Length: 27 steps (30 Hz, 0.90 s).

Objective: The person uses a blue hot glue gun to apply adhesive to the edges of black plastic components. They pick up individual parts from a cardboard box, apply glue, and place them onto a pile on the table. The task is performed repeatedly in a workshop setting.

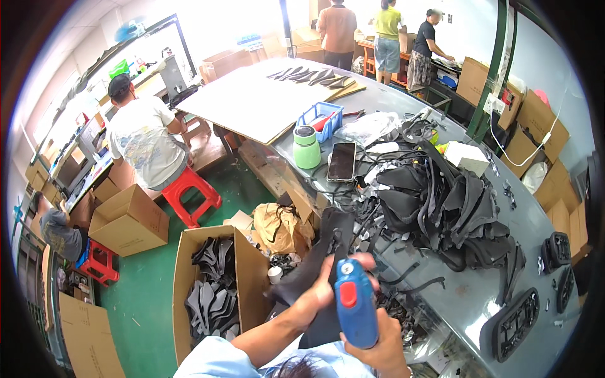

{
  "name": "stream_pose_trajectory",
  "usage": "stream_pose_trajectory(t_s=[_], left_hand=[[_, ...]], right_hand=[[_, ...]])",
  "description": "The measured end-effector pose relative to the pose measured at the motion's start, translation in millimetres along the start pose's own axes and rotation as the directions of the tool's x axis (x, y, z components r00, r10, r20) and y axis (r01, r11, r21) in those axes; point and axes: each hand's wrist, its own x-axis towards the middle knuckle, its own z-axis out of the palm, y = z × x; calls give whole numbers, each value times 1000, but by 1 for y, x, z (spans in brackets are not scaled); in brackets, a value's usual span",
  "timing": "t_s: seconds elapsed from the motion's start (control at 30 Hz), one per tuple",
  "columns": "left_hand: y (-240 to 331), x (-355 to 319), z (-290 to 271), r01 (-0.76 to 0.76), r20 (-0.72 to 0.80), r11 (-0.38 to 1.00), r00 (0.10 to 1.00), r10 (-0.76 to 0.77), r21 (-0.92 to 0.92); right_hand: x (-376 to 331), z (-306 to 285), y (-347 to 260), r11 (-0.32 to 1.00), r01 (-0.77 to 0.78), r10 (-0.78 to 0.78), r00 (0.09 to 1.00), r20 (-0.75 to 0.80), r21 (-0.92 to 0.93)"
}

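My right hand (387, 345) is wrapped round the handle of a blue handheld power tool (358, 322) with a red button on top. Its working end is hidden from above, so I cannot tell its exact kind. My left hand (322, 285) grips a black padded fabric piece (336, 228), which hangs over the table's near edge and down toward my lap. The tool's head overlaps the left fingers in the picture. Just to the right on the table lies a large heap of black fabric pieces (435, 195) with straps and scraps round it.
A green bottle (307, 150), a phone (341, 162) and a blue basket (320, 118) stand beyond the heap. An open carton (252, 277) of black pieces is at my left. Black moulded parts (515, 324) lie at right. Several people work nearby, one on a red stool (192, 194).
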Motion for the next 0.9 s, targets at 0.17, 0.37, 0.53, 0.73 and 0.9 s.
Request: stream_pose_trajectory(t_s=[0.17, 0.37, 0.53, 0.73, 0.9], left_hand=[[2, 29, -20, -386, -338, 886, 823, 457, 258], [29, 14, -20, -305, -237, 924, 903, 358, 232], [34, 9, -21, -255, -168, 917, 934, 316, 306], [35, 4, -27, -192, -111, 907, 962, 249, 375], [45, 5, -13, -119, -140, 864, 967, 212, 489]], right_hand=[[-1, 3, -18, 1000, 9, -9, 999, 36, 0], [-13, -5, -3, 962, -140, 130, 990, -58, -236], [-19, -4, 5, 945, -155, 145, 988, -56, -286], [-15, -6, 4, 945, -105, 94, 994, -50, -311], [-14, -10, 6, 955, -62, 58, 998, -20, -290]])
